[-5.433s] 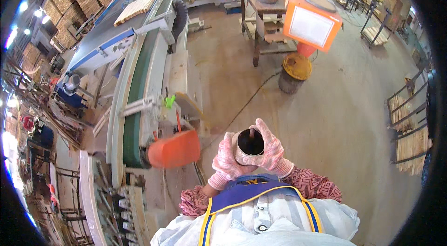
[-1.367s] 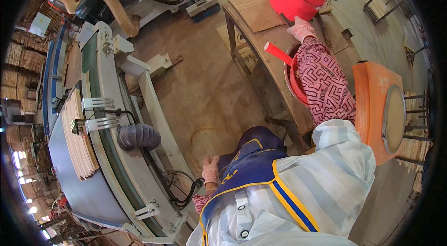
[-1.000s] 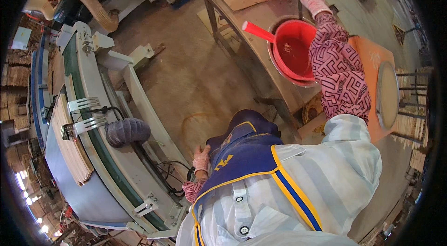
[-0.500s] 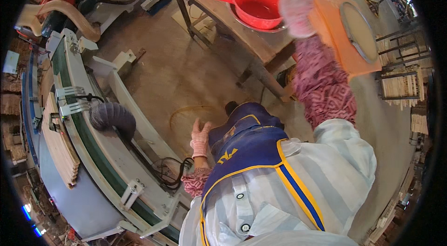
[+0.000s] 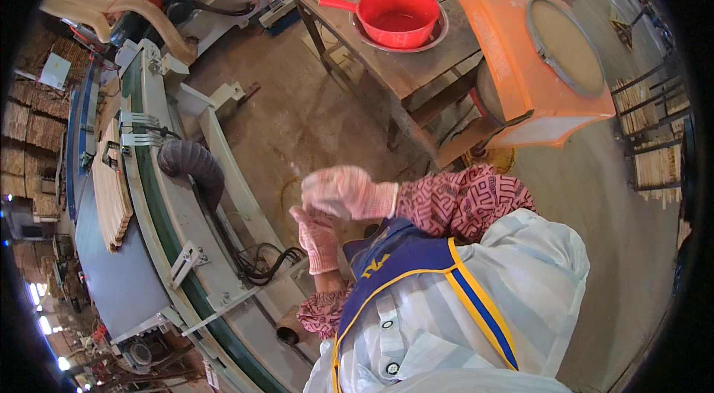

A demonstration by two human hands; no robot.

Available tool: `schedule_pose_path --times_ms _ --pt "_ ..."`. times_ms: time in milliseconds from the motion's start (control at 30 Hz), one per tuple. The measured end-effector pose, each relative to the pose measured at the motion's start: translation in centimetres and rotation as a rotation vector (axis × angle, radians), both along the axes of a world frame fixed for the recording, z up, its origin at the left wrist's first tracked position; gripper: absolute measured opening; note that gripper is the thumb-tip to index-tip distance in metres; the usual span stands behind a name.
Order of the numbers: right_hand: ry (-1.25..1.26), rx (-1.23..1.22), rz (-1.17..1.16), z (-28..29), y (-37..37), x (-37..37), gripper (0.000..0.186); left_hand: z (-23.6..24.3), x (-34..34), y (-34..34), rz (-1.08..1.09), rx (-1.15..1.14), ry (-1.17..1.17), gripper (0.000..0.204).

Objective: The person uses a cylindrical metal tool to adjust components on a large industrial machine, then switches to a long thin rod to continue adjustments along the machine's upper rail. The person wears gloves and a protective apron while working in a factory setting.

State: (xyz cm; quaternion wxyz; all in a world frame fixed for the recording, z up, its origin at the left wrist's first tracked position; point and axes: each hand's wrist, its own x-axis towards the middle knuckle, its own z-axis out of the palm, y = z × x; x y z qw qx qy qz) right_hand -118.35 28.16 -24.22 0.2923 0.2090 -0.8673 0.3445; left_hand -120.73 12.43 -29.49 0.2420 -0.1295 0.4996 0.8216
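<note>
Far left, I see pale wood strips (image 5: 111, 196) lying on a grey machine bed (image 5: 123, 278), beside a green belt (image 5: 165, 223). Next come a dark ribbed hose (image 5: 191, 161) and, nearer, a small brown can (image 5: 290, 322) with a dark mouth, near the left sleeve (image 5: 325, 311). The gloved left hand (image 5: 317, 241) is open, fingers raised; the right hand (image 5: 348, 191) crosses close above it, too blurred for me to tell whether it grips anything. Farther off, a red dipper (image 5: 396, 12) sits in a metal bowl (image 5: 442, 34) on a table (image 5: 405, 79); right of that stands an orange bin (image 5: 500, 58).
</note>
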Motion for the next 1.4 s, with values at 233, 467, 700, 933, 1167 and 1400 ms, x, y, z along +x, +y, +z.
schedule_pose_path --times_ms 233,467,700,933,1167,1400 --pt "-0.330 -0.005 0.208 0.2 1.2 10.9 0.028 1.1 9.3 2.3 -0.060 0.385 0.065 0.049" --pt "-0.561 -0.279 0.095 -4.2 4.4 19.3 0.051 2.8 17.8 0.4 0.158 0.093 0.255 0.039" --pt "-0.985 -0.082 0.451 -1.6 -4.2 26.1 0.062 2.2 29.5 -3.7 0.407 0.038 0.368 0.041" --pt "-0.977 0.236 0.884 -2.2 -12.4 42.0 0.056 -1.0 53.7 -9.4 0.912 -0.086 0.314 0.037" --pt "-1.066 0.399 1.294 -0.8 -15.7 60.7 0.048 1.5 76.5 -7.9 1.259 -0.258 0.077 0.040" --pt "-0.925 0.336 1.535 0.9 -12.9 71.4 0.062 1.3 91.7 0.4 1.576 -0.179 0.144 0.047"
